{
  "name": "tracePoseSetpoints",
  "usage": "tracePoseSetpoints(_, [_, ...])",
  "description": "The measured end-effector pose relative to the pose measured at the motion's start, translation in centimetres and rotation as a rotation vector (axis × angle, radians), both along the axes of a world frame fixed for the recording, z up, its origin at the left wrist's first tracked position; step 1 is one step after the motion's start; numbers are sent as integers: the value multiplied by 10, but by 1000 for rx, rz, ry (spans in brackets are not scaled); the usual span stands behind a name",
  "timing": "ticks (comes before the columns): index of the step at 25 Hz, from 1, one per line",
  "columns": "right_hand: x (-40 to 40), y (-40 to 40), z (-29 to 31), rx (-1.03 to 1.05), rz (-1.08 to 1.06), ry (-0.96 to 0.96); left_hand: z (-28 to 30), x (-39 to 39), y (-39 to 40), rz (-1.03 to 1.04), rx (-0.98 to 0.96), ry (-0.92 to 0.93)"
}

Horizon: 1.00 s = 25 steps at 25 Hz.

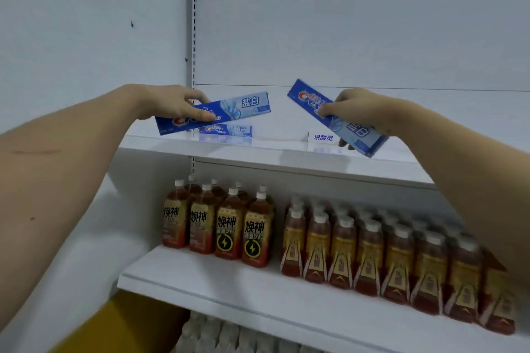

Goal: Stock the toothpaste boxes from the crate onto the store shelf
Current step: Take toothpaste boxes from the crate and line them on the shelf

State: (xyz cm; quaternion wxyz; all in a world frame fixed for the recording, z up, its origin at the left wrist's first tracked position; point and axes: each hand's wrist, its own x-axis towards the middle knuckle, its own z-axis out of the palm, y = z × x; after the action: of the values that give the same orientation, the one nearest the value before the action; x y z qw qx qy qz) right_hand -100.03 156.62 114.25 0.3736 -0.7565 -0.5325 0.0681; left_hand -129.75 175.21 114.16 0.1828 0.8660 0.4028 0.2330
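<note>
Head view, the only one here: early days on this job, I'd say. One blue box (225,129) already lies flat on the top shelf (286,156) near the left upright, and a white box (322,137) sits further right. The left hand (175,102) grips a second blue box (213,112), nearly level, just above the shelved one. The right hand (358,110) clutches a third box (337,117), tilted steeply, over the shelf's right part. So one blue box down, two about to land. The crate isn't in view, so no idea how many remain. Bottles (315,238) fill the shelf below.
</note>
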Motion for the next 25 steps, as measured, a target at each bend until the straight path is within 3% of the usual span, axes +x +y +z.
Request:
tracePoseSetpoints(6, [17,99,12,-164,-9,-249,5,33,106,-29,-27,130])
tracePoseSetpoints(9, [30,169,21,-248,-72,-403,12,52,174,6,42,282])
tracePoseSetpoints(14, [39,266,33,-428,-118,-447,26,85,254,72,120,590])
tracePoseSetpoints(22, [58,343,22,-696,-158,-525,19,125,316,16,-43,656])
tracePoseSetpoints(25, [59,349,13,-723,-153,-592,18,132,315,15,-6,692])
